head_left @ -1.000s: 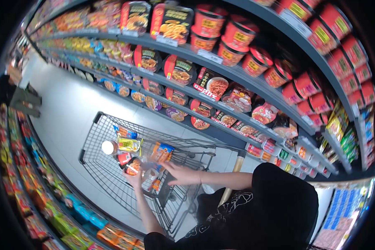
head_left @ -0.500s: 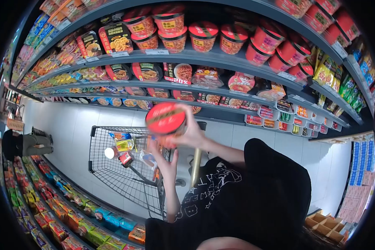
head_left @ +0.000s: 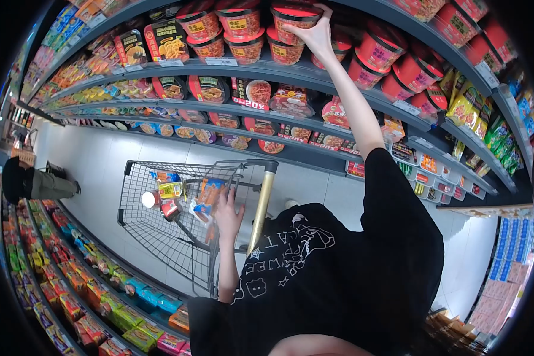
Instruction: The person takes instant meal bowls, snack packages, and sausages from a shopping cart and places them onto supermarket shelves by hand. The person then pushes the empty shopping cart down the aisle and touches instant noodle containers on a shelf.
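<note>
Fingers of R hand grip red-lidded tub, thumb on side, others at lid edge. Tub is on upper shelf, atop a lower tub, beside stacked tubs. L hand: fingers spread, pinching nil, over cart nr. handle & blue-orange bag. Cart also has yellow pack & white-topped container. Person stands in aisle, well apart.

A supermarket aisle, with packed shelves of noodle tubs, price labels and a shopping cart.
</note>
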A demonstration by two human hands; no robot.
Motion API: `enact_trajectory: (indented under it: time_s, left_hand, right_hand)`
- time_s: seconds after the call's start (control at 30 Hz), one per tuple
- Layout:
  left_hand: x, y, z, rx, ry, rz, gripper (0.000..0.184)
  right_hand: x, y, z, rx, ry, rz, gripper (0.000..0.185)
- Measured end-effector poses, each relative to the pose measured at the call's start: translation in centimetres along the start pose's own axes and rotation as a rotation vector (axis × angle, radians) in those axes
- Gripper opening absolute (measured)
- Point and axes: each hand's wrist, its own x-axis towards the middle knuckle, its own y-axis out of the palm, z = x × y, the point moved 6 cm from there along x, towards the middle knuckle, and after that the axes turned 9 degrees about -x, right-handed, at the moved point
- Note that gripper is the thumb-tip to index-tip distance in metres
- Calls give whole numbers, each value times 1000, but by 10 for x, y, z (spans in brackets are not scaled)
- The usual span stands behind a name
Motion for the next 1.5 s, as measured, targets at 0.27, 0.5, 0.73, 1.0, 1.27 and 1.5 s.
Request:
enact_trajectory:
  time_s: [0.27, 0.5, 0.73, 1.0, 1.27, 1.5]
  left_hand:
    - [-3, 0, -1, -42, -6, 19, 53]
    - [-7, 2, 2, -65, -39, 22, 52]
    - [-6, 0, -2, -66, -38, 17, 49]
    - [-6, 1, 4, -110, -62, 27, 50]
    - [-37, -9, 13, -143, -102, 150, 54]
    - [-95, -100, 57, -504, -419, -55, 48]
  right_hand:
    - [11, 7, -29, -388, 90, 27, 85]
    - [9, -12, -21, -393, 117, 266, 103]
    - [-14, -50, -97, -1200, 385, 919, 102]
    - [-33, -48, -64, -1485, 265, 787, 66]
    - [-77, -38, -4, -1505, -3, 742, 78]
    - [-264, 55, 144, -457, -18, 974, 53]
